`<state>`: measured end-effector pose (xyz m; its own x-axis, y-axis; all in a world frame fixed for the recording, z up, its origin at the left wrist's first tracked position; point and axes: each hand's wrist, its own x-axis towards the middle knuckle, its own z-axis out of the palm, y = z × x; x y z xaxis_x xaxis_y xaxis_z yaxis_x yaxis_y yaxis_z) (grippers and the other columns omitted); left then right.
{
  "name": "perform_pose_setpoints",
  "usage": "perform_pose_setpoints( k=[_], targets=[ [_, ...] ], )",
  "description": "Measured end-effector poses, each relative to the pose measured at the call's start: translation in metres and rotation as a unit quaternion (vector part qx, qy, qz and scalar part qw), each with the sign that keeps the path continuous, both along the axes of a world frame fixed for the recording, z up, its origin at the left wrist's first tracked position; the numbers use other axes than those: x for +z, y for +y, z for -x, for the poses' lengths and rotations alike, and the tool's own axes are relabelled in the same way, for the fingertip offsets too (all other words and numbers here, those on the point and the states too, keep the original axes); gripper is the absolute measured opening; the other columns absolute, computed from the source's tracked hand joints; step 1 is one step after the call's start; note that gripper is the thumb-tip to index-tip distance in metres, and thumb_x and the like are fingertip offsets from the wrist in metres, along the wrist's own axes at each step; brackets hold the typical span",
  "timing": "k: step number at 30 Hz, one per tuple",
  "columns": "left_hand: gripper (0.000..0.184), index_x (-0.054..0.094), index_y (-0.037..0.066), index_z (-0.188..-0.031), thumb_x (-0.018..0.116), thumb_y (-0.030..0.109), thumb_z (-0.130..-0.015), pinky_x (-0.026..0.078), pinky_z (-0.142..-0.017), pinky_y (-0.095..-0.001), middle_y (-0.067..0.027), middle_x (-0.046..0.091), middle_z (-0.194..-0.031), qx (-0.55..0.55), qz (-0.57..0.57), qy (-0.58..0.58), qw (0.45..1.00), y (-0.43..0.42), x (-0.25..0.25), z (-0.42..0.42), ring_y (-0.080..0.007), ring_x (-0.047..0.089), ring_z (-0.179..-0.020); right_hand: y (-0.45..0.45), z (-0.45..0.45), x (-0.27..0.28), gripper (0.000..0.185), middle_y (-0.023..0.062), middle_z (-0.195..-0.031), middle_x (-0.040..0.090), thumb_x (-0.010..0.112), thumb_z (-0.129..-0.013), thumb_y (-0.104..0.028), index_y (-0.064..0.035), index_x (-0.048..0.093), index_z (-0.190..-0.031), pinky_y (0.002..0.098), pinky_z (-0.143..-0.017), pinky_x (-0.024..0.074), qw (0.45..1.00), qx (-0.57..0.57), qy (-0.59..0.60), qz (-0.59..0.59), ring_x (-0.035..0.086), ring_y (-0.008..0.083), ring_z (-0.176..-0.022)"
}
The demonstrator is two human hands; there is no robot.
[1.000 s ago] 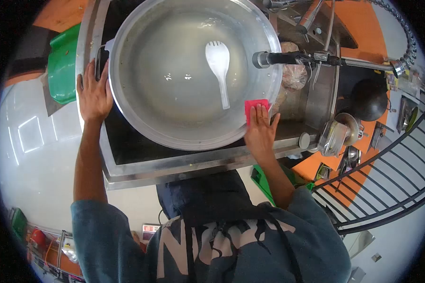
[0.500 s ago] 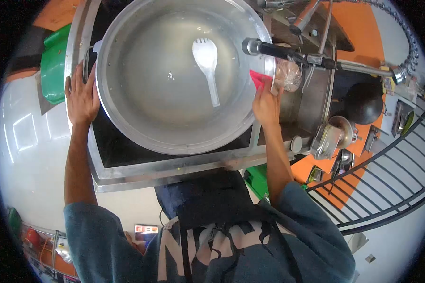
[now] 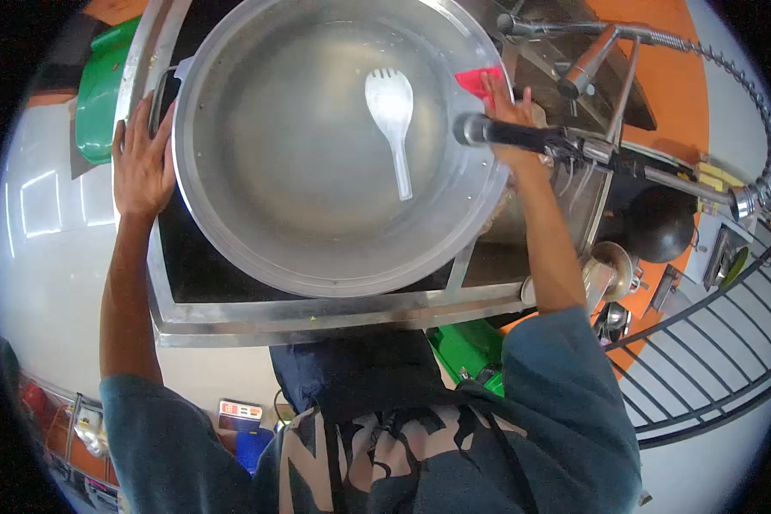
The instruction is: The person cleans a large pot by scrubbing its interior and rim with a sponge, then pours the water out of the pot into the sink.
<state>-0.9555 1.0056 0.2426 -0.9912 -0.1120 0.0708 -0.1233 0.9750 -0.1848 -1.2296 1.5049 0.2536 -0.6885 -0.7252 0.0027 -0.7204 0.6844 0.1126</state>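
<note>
A large round metal pot [image 3: 347,283] holds cloudy water. In it lies a white spork-shaped serving spoon [image 3: 391,107], its pronged head pointing away from me. My left hand [image 3: 144,167] rests against the pot's left side by the side handle [image 3: 164,90], fingers stretched out and apart. At the far right of the rim, my right hand [image 3: 512,120] holds a red cloth [image 3: 478,81] against the pot's wall. Part of this hand is behind the black spray tap head [image 3: 505,133], which reaches over the rim.
The pot stands on a metal-edged counter [image 3: 317,321]. On the right are a sink area with a coiled tap hose [image 3: 767,111], a dark wok [image 3: 660,224] and a black railing [image 3: 702,360]. A green bin [image 3: 107,94] is at left; another green container [image 3: 471,351] sits below the counter.
My right hand has moved farther away from me along the rim, taking the red cloth with it. My left hand stays by the handle. The spoon appears slightly farther right in view.
</note>
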Motion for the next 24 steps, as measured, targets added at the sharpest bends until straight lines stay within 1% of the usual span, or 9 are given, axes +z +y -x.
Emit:
perform_pose_setpoints(
  k=[1,2,5,9,11,13,15,19,24],
  targets=[
    [0.046,0.036,0.030,-0.145,0.032,0.035,-0.099,0.017,-0.116,-0.0509,-0.0079,0.028,-0.152,-0.007,-0.007,0.010,1.000,0.000,-0.001,-0.001,-0.0247,0.026,-0.141,-0.006,0.011,-0.005,0.049,0.0073,-0.146,0.042,0.040,-0.098,-0.024,-0.0192,0.033,-0.146,0.0628,-0.110,0.0176,0.999,-0.033,-0.037,-0.001,0.055,0.0323,-0.118],
    [0.047,0.035,0.030,-0.145,0.033,0.035,-0.099,0.017,-0.116,-0.0508,-0.0083,0.028,-0.152,-0.004,-0.012,0.000,1.000,0.002,0.004,0.000,-0.0253,0.026,-0.141,-0.033,0.019,0.008,0.047,0.0115,-0.143,0.044,0.039,-0.099,-0.028,-0.0181,0.033,-0.145,0.0627,-0.110,0.0176,0.994,0.020,-0.056,0.092,0.057,0.0376,-0.112],
    [0.047,0.036,0.029,-0.145,0.034,0.035,-0.099,0.017,-0.116,-0.0509,-0.0088,0.028,-0.152,-0.004,-0.001,-0.012,1.000,0.002,0.004,0.000,-0.0262,0.027,-0.141,-0.093,0.045,0.039,0.044,0.0134,-0.133,0.053,0.039,-0.099,-0.027,-0.0115,0.037,-0.140,0.0595,-0.110,0.0191,0.993,-0.011,-0.116,-0.018,0.056,0.0309,-0.116],
    [0.047,0.037,0.029,-0.145,0.036,0.033,-0.097,0.018,-0.115,-0.0512,-0.0099,0.030,-0.151,-0.011,-0.028,0.004,1.000,0.000,0.003,0.000,-0.0271,0.028,-0.140,-0.028,0.029,0.021,0.047,0.0192,-0.123,0.058,0.040,-0.100,-0.031,-0.0180,0.035,-0.144,0.0559,-0.111,0.0239,0.994,0.057,-0.064,0.066,0.054,0.0374,-0.116],
    [0.048,0.037,0.030,-0.145,0.036,0.032,-0.097,0.018,-0.115,-0.0514,-0.0102,0.030,-0.151,-0.005,-0.042,0.009,0.999,0.001,0.005,0.001,-0.0273,0.028,-0.140,-0.012,0.006,0.024,0.046,0.0160,-0.131,0.054,0.041,-0.100,-0.026,-0.0165,0.034,-0.145,0.0563,-0.112,0.0215,0.997,0.007,-0.073,-0.013,0.053,0.0351,-0.118],
    [0.048,0.037,0.030,-0.145,0.037,0.031,-0.096,0.018,-0.115,-0.0513,-0.0101,0.029,-0.151,0.000,-0.046,0.003,0.999,0.004,0.006,-0.001,-0.0274,0.028,-0.140,-0.019,0.005,0.026,0.046,0.0137,-0.134,0.052,0.042,-0.099,-0.021,-0.0153,0.035,-0.144,0.0573,-0.111,0.0209,0.998,0.027,-0.057,-0.017,0.054,0.0322,-0.118],
    [0.048,0.037,0.030,-0.145,0.037,0.031,-0.096,0.018,-0.115,-0.0513,-0.0099,0.029,-0.152,-0.003,-0.045,0.006,0.999,0.000,0.006,0.001,-0.0274,0.028,-0.140,-0.054,0.031,0.027,0.044,0.0121,-0.133,0.054,0.043,-0.098,-0.018,-0.0146,0.038,-0.142,0.0590,-0.110,0.0219,0.991,0.118,-0.011,0.064,0.056,0.0289,-0.116],
    [0.048,0.037,0.030,-0.144,0.036,0.032,-0.097,0.018,-0.115,-0.0519,-0.0096,0.029,-0.152,-0.001,-0.042,0.019,0.999,0.000,0.004,0.000,-0.0275,0.029,-0.140,-0.111,0.078,0.022,0.044,0.0082,-0.132,0.055,0.043,-0.098,-0.021,-0.0174,0.038,-0.142,0.0590,-0.110,0.0224,0.985,0.159,-0.050,0.036,0.057,0.0287,-0.115],
    [0.048,0.036,0.031,-0.145,0.037,0.032,-0.097,0.018,-0.115,-0.0519,-0.0096,0.028,-0.152,-0.003,-0.041,0.007,0.999,0.000,0.004,0.000,-0.0278,0.029,-0.140,-0.043,0.034,0.030,0.045,0.0090,-0.134,0.054,0.043,-0.099,-0.021,-0.0121,0.036,-0.143,0.0563,-0.111,0.0212,0.991,0.115,-0.050,0.045,0.059,0.0295,-0.111]
  ],
)
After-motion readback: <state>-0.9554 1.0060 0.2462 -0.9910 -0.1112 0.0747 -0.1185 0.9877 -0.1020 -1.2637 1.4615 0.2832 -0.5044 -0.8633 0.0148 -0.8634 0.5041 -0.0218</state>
